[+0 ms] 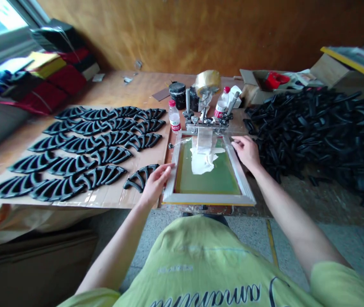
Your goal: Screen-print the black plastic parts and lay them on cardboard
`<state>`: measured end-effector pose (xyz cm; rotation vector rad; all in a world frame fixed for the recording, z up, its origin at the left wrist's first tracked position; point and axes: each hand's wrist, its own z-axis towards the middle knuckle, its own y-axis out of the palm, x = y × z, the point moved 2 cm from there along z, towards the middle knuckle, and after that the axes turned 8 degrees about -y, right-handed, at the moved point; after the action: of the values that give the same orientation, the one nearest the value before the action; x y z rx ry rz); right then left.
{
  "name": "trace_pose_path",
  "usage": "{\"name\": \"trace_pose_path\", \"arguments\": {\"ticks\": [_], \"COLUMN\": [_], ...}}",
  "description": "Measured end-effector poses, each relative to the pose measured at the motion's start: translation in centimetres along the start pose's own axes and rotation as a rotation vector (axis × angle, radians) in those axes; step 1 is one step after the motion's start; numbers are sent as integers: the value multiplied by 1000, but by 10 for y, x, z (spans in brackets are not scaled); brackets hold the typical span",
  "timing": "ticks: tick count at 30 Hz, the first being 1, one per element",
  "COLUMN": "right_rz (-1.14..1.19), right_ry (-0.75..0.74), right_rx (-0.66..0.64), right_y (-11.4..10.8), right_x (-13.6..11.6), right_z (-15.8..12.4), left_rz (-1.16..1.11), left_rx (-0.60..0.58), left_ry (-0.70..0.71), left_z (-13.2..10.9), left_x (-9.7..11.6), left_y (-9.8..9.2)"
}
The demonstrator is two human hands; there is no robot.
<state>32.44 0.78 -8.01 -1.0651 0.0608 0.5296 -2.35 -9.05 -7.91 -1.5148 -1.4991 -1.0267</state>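
A screen printing frame (209, 199) with a green mesh (205, 183) lies in front of me, its far end at a metal clamp (207, 128). White ink (202, 164) is pooled on the mesh beside a squeegee (205, 140). My left hand (156, 184) is closed at the frame's left edge, its fingertips against the rim. Just left of it, a black curved ribbed part (140, 177) lies partly behind the hand. My right hand (247, 152) has bent fingers at the frame's right rim. What lies under the frame is hidden.
Rows of black ribbed parts (69, 143) cover cardboard on the left. A heap of black parts (316, 132) fills the right. Behind the frame stand bottles (174, 117), a black tub (177, 96) and a tape roll (208, 81). An open box (248, 81) sits at the back right.
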Motion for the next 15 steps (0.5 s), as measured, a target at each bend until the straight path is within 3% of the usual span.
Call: {"name": "trace_pose_path", "arguments": {"ticks": [3,6,10,15], "right_rz": [2,-49,-54,1], "right_ry": [-151,-245,-283,-504], "right_rx": [-85,-265,-470,-582], "right_y": [15,40,56,37], "right_x": [-41,-78,-94,-92], "right_z": [19,23,-2,-43], "left_rz": [33,88,150,169], "left_rx": [-14,6,17,-2], "left_ry": [-73,-73,-80,-92], "left_z": [11,27,38,39], "left_x": [-55,-87,-106,-112], "left_y": [0,1,-3,-6]}}
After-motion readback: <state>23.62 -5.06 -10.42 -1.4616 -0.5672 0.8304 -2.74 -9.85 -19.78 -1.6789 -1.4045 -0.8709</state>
